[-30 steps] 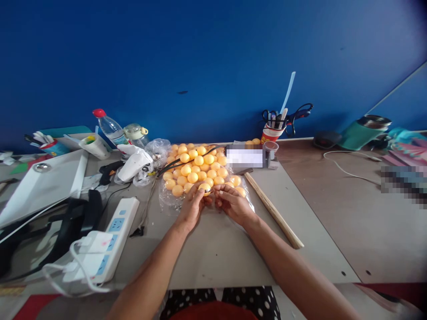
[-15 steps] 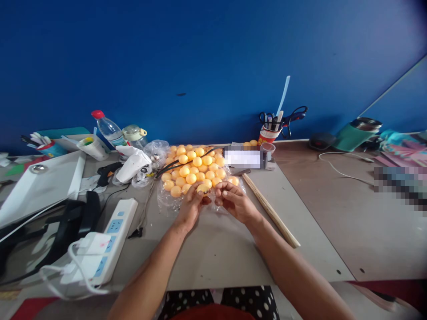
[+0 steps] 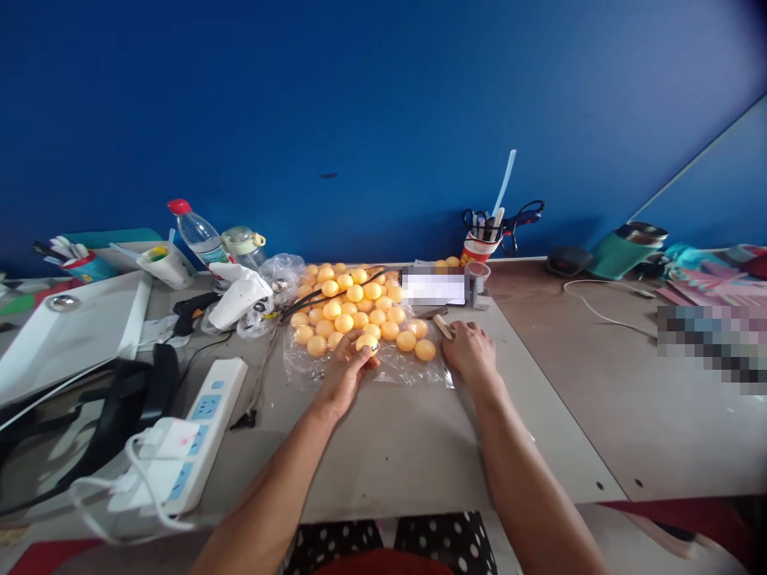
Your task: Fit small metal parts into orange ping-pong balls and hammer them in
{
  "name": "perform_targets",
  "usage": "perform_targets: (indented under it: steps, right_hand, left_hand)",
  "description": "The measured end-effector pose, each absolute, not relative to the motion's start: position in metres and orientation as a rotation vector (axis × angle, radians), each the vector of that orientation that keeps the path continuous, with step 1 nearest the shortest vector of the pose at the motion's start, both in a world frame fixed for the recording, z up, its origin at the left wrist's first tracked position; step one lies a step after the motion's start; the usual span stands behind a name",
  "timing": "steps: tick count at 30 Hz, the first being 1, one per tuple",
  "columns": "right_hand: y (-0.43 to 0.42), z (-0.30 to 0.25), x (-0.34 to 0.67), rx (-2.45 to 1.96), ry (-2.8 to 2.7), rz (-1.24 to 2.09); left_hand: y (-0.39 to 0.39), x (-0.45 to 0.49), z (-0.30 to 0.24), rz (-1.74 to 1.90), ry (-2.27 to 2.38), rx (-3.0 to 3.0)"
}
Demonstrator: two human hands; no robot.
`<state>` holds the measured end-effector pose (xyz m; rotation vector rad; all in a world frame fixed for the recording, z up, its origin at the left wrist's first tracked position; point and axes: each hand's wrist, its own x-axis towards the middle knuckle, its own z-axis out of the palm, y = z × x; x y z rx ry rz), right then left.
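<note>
My left hand (image 3: 344, 371) is closed on an orange ping-pong ball (image 3: 367, 343), the thumb pressed against its side beside a small dark mark. To the right, my right hand (image 3: 473, 351) lies low over the table with its fingers curled around a bundle of thin wooden sticks (image 3: 443, 326). Only the far end of the bundle shows; the hand and forearm cover the rest. Many more orange balls (image 3: 343, 323) are heaped in front of my hands on a clear plastic bag (image 3: 392, 369), with black cable-like strips across them.
At the left stand a white power strip (image 3: 207, 415) with plugs, a glue gun (image 3: 192, 311) and a bottle with a red cap (image 3: 197, 235). Behind on the right are a phone (image 3: 435, 286), a cup of pens and scissors (image 3: 478, 246) and a green tumbler (image 3: 626, 251).
My right hand has left the ball area and moved right onto the wooden sticks. My left hand stays in place with the ball, its thumb now over the front.
</note>
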<state>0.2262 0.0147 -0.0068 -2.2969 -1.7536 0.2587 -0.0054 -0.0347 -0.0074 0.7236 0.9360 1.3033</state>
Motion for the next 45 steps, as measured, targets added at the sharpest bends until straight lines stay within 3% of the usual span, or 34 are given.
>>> perform_targets:
  steps: [9, 13, 19, 23, 45]
  right_hand:
    - [0.017, -0.006, 0.228, -2.295, -1.733, 0.297]
    - [0.012, 0.009, 0.227, -1.938, -1.668, 0.274]
    - [-0.012, 0.034, 0.197, -1.277, -1.862, 0.766]
    - [-0.024, 0.039, 0.177, -1.06, -2.08, 0.743]
    - [-0.036, 0.032, 0.167, -1.112, -2.231, 0.677]
  left_hand:
    - [-0.035, -0.005, -0.007, 1.302, 0.86, 0.704]
    - [-0.031, -0.007, -0.012, 1.322, 0.842, 0.626]
    - [-0.028, -0.008, -0.009, 1.342, 0.76, 0.538]
    - [-0.026, -0.007, -0.008, 1.323, 0.704, 0.47]
    - [-0.024, -0.003, -0.009, 1.394, 0.813, 0.418]
